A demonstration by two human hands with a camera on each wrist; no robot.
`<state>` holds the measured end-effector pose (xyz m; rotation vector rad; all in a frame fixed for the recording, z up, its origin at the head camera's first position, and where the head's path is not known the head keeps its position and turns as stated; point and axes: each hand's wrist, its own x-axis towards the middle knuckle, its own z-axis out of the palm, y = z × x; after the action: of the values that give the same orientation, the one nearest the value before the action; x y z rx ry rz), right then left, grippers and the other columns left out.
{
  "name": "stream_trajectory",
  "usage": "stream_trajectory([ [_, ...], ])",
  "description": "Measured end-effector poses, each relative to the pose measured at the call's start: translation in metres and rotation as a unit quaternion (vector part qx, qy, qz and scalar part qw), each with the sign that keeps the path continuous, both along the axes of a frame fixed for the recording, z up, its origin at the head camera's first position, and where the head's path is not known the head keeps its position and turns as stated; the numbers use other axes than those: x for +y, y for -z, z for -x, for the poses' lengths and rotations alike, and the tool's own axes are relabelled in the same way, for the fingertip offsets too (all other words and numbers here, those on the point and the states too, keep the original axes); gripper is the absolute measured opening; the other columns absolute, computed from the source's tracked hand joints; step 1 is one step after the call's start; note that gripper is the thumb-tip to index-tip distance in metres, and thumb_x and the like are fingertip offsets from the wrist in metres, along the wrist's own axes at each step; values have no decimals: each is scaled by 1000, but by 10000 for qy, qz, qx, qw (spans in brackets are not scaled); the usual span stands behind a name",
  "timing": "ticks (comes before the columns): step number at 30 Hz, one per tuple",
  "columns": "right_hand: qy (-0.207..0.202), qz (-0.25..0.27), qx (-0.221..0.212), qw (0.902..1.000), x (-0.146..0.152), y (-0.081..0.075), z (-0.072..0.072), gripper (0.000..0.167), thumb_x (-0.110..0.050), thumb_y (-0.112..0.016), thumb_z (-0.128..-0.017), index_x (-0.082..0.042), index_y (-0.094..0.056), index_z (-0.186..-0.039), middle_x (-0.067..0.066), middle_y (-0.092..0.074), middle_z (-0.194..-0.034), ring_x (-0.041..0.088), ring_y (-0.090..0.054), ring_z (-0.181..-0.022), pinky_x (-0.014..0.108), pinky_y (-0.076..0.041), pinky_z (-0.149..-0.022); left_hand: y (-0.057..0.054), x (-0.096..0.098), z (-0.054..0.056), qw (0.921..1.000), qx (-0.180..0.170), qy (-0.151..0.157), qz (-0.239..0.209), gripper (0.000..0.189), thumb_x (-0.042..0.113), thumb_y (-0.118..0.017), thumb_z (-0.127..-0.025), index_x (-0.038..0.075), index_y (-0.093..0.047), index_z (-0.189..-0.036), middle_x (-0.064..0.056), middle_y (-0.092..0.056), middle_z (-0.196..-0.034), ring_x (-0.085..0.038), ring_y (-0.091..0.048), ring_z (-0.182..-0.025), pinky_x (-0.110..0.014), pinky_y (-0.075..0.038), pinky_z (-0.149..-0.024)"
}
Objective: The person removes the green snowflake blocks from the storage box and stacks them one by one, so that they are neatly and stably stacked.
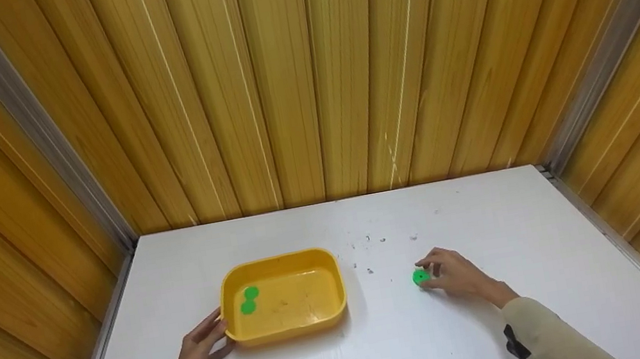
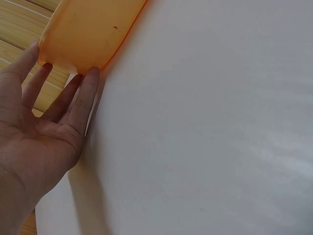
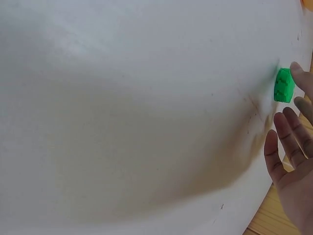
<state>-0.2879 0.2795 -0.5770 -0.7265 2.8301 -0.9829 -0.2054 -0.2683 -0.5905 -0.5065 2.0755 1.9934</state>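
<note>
A yellow plastic tray (image 1: 286,333) stands on the white table, left of centre. At its left end my left hand (image 1: 199,349) touches the outer wall with fairly straight fingers; in the left wrist view that hand (image 2: 46,132) has its fingertips against the tray (image 2: 93,34). To the tray's right, my right hand (image 1: 454,274) pinches a small green toy wheel (image 1: 420,276) between thumb and index finger, low over the table. The right wrist view shows the ridged edge of the wheel (image 3: 283,85) beside the thumb; the other fingers of the hand (image 3: 296,161) are extended.
Two green round pieces (image 1: 248,307) lie in the tray's left part. Small dark flecks (image 1: 370,270) dot the white table (image 1: 387,350) between tray and right hand. Wood-patterned panels (image 1: 284,81) close off the back and both sides.
</note>
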Motion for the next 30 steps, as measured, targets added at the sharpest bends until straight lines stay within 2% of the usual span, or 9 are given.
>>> stream_trajectory([
  [10, 36, 4, -39, 10000, -1, 2, -1, 43, -20, -84, -85, 1, -72, -120, 8, -66, -101, 22, -61, -88, 19, -51, -70, -1, -1, -1, 9999, 16, 39, -143, 64, 35, -68, -99, 13, -46, -154, -18, -53, -146, -20, -64, -115, -38, -62, -102],
  [18, -15, -92, 37, 9999, 1, 4, 2, 42, -21, -85, -84, 0, -73, -118, 5, -66, -100, 18, -61, -87, 19, -51, -71, -4, -1, -2, 10000, 32, 66, -2, 63, 34, -66, -100, 13, -43, -156, -21, -49, -151, -23, -64, -119, -37, -62, -102],
  [25, -37, -95, 12, 9999, 1, 5, 2, 42, -20, -85, -84, 0, -72, -119, 5, -66, -100, 17, -61, -87, 19, -52, -71, -2, -1, -1, 10000, -18, 80, 36, 66, 38, -68, -99, 13, -44, -155, -21, -52, -147, -19, -66, -113, -39, -63, -101],
  [30, -25, -40, -29, 10000, 1, 5, 1, 43, -20, -84, -85, 1, -72, -120, 5, -66, -100, 19, -61, -88, 19, -52, -72, -1, -2, -1, 10000, -24, 92, 16, 66, 38, -67, -99, 14, -43, -156, -22, -47, -153, -19, -65, -115, -38, -62, -101],
])
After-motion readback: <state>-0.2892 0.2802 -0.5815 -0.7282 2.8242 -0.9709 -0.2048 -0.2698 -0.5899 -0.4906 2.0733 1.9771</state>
